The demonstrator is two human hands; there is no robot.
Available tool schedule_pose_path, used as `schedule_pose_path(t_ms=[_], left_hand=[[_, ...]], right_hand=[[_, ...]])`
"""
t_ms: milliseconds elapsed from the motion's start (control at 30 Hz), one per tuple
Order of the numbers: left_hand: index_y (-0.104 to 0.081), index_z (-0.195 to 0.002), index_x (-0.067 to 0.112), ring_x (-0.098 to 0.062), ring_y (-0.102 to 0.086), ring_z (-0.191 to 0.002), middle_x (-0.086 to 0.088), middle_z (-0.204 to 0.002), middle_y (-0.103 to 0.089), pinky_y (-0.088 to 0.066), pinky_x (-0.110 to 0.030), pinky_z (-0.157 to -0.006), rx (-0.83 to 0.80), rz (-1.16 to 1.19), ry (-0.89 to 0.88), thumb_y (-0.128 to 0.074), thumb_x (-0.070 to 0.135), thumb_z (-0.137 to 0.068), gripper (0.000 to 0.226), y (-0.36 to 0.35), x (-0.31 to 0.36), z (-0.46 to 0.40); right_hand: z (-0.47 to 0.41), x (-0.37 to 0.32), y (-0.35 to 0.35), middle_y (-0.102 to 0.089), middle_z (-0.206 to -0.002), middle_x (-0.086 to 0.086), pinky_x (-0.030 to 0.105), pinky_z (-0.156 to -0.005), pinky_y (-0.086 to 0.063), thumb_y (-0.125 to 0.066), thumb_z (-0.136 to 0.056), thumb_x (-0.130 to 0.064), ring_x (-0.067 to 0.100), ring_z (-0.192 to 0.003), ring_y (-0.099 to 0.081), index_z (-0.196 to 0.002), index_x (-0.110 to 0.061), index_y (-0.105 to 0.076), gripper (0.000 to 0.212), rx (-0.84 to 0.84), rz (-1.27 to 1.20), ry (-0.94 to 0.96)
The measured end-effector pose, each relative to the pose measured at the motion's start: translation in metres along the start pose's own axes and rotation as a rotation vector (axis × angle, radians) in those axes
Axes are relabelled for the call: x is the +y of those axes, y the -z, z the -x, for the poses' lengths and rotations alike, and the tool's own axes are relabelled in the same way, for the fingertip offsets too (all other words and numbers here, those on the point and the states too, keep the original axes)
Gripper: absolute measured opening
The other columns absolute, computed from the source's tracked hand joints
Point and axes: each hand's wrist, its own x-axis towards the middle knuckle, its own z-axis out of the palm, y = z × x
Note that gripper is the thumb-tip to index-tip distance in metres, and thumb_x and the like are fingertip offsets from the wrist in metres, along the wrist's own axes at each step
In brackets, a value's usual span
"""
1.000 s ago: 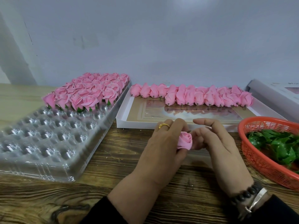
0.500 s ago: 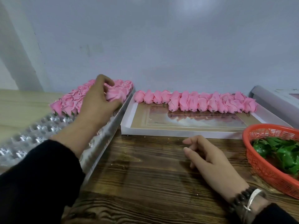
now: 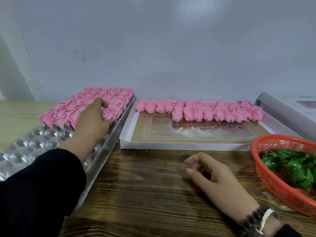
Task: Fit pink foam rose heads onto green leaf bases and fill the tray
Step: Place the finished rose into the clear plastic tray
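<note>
On the left of the worktop [image 3: 153, 194], the left hand [image 3: 92, 124] reaches into the clear tray [image 3: 34, 147], fingers curled over a rose [image 3: 106, 113]; whether they grip it is unclear. The right hand [image 3: 220, 182] rests loosely curled, holding nothing, near the orange basket [image 3: 280, 190].

The desk [image 3: 153, 194] is backed by a wall [image 3: 171, 48]. The cell tray [image 3: 25, 147] is set along the desk's left edge, with finished roses [image 3: 71, 108] packed into its far end. The flat box [image 3: 196, 134] is placed just right of the tray, at the far edge; loose rose heads [image 3: 201, 110] are lined along the box's far side. The basket [image 3: 266, 170] is set at the right edge, leaf bases [image 3: 294, 166] inside it. A second box [image 3: 287, 108] is seen in the far right corner.
</note>
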Motion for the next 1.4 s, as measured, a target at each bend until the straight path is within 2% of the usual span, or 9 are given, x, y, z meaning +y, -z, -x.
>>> schedule_pose_path(t_ms=[100,233,367,467,633,833,1100,1333,1400], left_hand=[[-0.045,-0.107,0.012,-0.029,-0.049,-0.075,-0.012,-0.086,-0.05,-0.035,-0.033,-0.061,0.003,-0.046,-0.01,-0.062,0.004,-0.081,0.033,-0.005,-0.004,0.0],[-0.043,-0.102,0.014,-0.029,-0.047,-0.075,-0.007,-0.08,-0.048,-0.033,-0.033,-0.059,0.01,-0.075,-0.011,-0.061,0.002,-0.081,0.031,-0.01,-0.006,-0.001],[-0.036,-0.094,0.018,-0.021,-0.045,-0.065,-0.002,-0.072,-0.046,-0.028,-0.028,-0.048,-0.002,-0.052,0.039,-0.06,-0.002,-0.079,0.034,-0.015,-0.004,-0.005],[-0.035,-0.095,0.016,-0.017,-0.044,-0.061,-0.004,-0.073,-0.047,-0.029,-0.028,-0.047,-0.029,-0.047,0.081,-0.059,-0.004,-0.079,0.035,-0.018,-0.003,-0.01],[-0.036,-0.095,0.016,-0.019,-0.047,-0.065,-0.006,-0.078,-0.05,-0.031,-0.027,-0.049,-0.018,-0.018,0.101,-0.058,-0.004,-0.082,0.032,-0.021,-0.005,-0.013],[-0.037,-0.094,0.017,-0.024,-0.052,-0.07,-0.008,-0.089,-0.053,-0.04,-0.03,-0.054,-0.037,-0.037,0.111,-0.058,-0.003,-0.082,0.032,-0.022,-0.007,-0.012],[-0.043,-0.097,0.011,-0.033,-0.055,-0.085,-0.014,-0.094,-0.057,-0.05,-0.042,-0.075,-0.118,-0.137,0.179,-0.065,0.0,-0.08,0.029,-0.018,-0.007,-0.016],[-0.046,-0.104,0.006,-0.034,-0.056,-0.089,-0.018,-0.098,-0.059,-0.05,-0.043,-0.079,-0.128,-0.172,0.151,-0.063,0.002,-0.081,0.029,-0.017,-0.006,-0.016],[-0.045,-0.104,0.006,-0.032,-0.054,-0.087,-0.017,-0.101,-0.059,-0.047,-0.039,-0.075,-0.14,-0.177,0.124,-0.063,0.004,-0.081,0.03,-0.014,-0.003,-0.014]], right_hand=[[0.0,0.001,0.0,-0.057,-0.066,-0.007,0.018,-0.062,-0.039,-0.065,-0.082,-0.013,0.007,-0.061,-0.049,-0.086,-0.023,-0.061,0.012,-0.01,0.007,0.002],[-0.001,0.002,0.0,-0.06,-0.07,-0.004,0.026,-0.066,-0.042,-0.065,-0.082,-0.013,0.022,-0.067,-0.053,-0.086,-0.024,-0.061,0.013,-0.011,0.01,0.003],[-0.001,0.003,0.001,-0.061,-0.071,-0.006,0.027,-0.067,-0.043,-0.065,-0.082,-0.013,0.022,-0.068,-0.054,-0.087,-0.024,-0.061,0.012,-0.02,-0.001,0.003],[-0.001,0.003,0.001,-0.06,-0.07,-0.009,0.027,-0.067,-0.043,-0.066,-0.082,-0.015,0.022,-0.069,-0.054,-0.086,-0.025,-0.061,0.012,-0.023,-0.002,-0.008],[-0.001,0.006,0.002,-0.059,-0.071,-0.009,0.025,-0.067,-0.043,-0.065,-0.082,-0.017,0.019,-0.069,-0.055,-0.087,-0.027,-0.061,0.012,-0.033,-0.003,-0.013],[-0.001,0.007,0.002,-0.06,-0.073,-0.01,0.023,-0.066,-0.043,-0.065,-0.082,-0.018,0.017,-0.069,-0.055,-0.087,-0.029,-0.061,0.013,-0.036,0.008,-0.019],[-0.001,0.004,0.001,-0.059,-0.069,-0.01,0.025,-0.067,-0.043,-0.065,-0.082,-0.015,0.018,-0.068,-0.055,-0.087,-0.026,-0.061,0.012,-0.034,-0.008,-0.034],[-0.002,0.0,0.001,-0.057,-0.065,-0.004,0.016,-0.061,-0.039,-0.065,-0.082,-0.012,0.004,-0.06,-0.048,-0.084,-0.024,-0.061,0.013,-0.027,0.001,-0.035],[-0.002,-0.001,0.001,-0.058,-0.067,-0.002,0.015,-0.062,-0.04,-0.065,-0.083,-0.013,0.003,-0.06,-0.048,-0.084,-0.025,-0.061,0.013,-0.028,0.004,-0.048]])
